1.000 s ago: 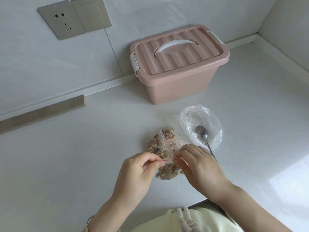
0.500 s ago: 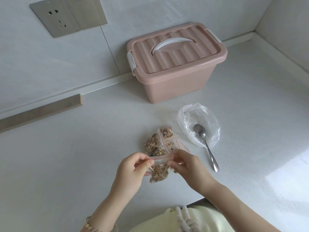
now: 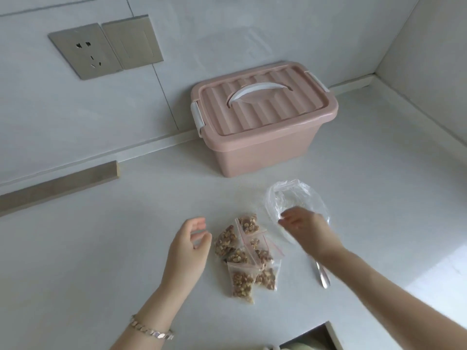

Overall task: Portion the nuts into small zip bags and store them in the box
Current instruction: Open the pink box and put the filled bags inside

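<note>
Both hands are off the bags. The left hand (image 3: 188, 246) hovers just left of the pile of small zip bags (image 3: 246, 251), palm turned inward, fingers loosely curled and parted, with nothing in them. The right hand (image 3: 303, 228) sits over the near edge of the clear plastic bag (image 3: 295, 198), just right of the pile. It is motion-blurred. The fingers look loose and slightly spread with nothing between them, though I can't tell whether the tips touch the plastic.

The pile lies on the white counter (image 3: 113, 248) between the two hands, several bags of brown nuts overlapping at different angles. The nearest bag (image 3: 241, 281) lies flat with its long axis running away from the person. Its red zip line is at the far end, pointing toward the box, and the nuts are gathered at the near end. The next bag touches its right side and tilts a little to the right. The bags at the back fan out with their red seals slanting.

The pink box (image 3: 262, 137) stands well beyond the pile against the wall, its long side running along the wall. Its ribbed lid is on and the white handle (image 3: 257, 90) lies flat on top. A spoon (image 3: 322, 276) shows its handle end beside the right forearm, pointing toward the person, with its bowl hidden under the arm.

A wall socket (image 3: 86, 50) is mounted up on the left. A bracelet (image 3: 151, 330) circles the left wrist.
</note>
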Motion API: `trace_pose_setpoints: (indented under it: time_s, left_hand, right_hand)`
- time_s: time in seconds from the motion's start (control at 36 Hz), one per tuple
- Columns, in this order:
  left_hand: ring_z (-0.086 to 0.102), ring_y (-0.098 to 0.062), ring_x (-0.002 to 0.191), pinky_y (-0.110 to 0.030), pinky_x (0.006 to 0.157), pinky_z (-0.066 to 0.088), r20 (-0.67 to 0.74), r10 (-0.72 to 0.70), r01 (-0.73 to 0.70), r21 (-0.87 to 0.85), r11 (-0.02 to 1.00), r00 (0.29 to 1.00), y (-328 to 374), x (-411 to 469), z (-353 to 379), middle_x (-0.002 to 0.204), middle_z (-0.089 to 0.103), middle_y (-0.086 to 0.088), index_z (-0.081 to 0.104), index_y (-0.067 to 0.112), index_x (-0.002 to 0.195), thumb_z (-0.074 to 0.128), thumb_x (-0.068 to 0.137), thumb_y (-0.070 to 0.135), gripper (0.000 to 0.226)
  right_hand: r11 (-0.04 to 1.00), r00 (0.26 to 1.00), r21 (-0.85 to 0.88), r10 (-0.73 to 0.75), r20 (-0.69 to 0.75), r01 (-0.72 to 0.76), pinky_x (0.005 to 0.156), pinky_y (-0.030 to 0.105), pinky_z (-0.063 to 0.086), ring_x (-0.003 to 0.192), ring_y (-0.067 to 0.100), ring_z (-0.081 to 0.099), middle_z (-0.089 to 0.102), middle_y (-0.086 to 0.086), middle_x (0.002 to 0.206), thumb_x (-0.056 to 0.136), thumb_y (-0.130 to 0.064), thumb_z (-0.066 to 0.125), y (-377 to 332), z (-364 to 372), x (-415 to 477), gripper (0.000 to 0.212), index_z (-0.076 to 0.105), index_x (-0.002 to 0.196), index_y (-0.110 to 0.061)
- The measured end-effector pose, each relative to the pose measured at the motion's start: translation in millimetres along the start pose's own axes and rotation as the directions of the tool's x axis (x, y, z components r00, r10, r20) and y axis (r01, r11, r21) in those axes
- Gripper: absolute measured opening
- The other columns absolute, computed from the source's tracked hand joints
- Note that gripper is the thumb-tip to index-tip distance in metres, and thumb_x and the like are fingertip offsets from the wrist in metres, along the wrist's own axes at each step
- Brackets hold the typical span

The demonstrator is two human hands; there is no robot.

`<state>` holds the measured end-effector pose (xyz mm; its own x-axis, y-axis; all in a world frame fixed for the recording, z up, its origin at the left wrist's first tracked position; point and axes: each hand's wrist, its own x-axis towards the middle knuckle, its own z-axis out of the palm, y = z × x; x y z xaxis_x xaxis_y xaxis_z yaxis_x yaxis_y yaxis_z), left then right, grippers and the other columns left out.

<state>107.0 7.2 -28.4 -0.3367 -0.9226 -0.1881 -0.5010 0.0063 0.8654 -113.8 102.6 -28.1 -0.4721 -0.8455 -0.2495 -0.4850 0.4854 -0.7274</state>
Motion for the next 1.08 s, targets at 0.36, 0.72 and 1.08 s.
trace_pose_setpoints:
  time_s: [0.36, 0.72, 1.08]
  left_hand:
    - [0.045, -0.038, 0.117, -0.043, 0.095, 0.042, -0.117, -0.020, 0.045, 0.217, 0.975, 0.993, 115.3, 166.0, 28.7, 0.126, 0.044, -0.020, 0.037, 0.004, 0.132, 0.055, 0.086, 0.021, 0.052]
    - [0.050, -0.043, 0.109, -0.044, 0.086, 0.039, -0.241, -0.107, 0.140, 0.123, 0.982, 0.964, 105.5, 208.1, 35.1, 0.115, 0.055, -0.028, 0.045, -0.004, 0.119, 0.049, 0.094, 0.018, 0.034]
    - [0.046, -0.026, 0.072, -0.034, 0.060, 0.030, -0.245, -0.110, 0.122, 0.038, 0.992, 0.963, 88.7, 150.1, 15.6, 0.073, 0.049, 0.004, 0.046, 0.014, 0.102, 0.051, 0.093, 0.027, 0.018]
  right_hand:
    - [0.963, 0.936, -0.265, -0.049, -0.347, -0.048, 0.089, 0.035, 0.042, 0.107, 0.033, 0.053, 0.059, 0.019, 0.113, 0.093, -0.022, 0.048, -17.6, -158.7, 188.3, 0.027, 0.060, 0.115, -0.011]
    - [0.956, 0.910, -0.027, 0.270, -0.316, -0.293, 0.065, 0.028, 0.042, 0.080, 0.030, 0.055, 0.060, 0.011, 0.086, 0.090, -0.028, 0.043, -10.1, -155.8, 233.0, 0.024, 0.059, 0.087, -0.010]
    - [0.836, 0.880, -0.313, 0.354, -0.317, -0.450, 0.049, 0.024, 0.035, 0.062, 0.023, 0.055, 0.058, 0.002, 0.068, 0.089, -0.061, 0.032, 16.0, -152.6, 157.5, 0.055, 0.050, 0.068, -0.013]
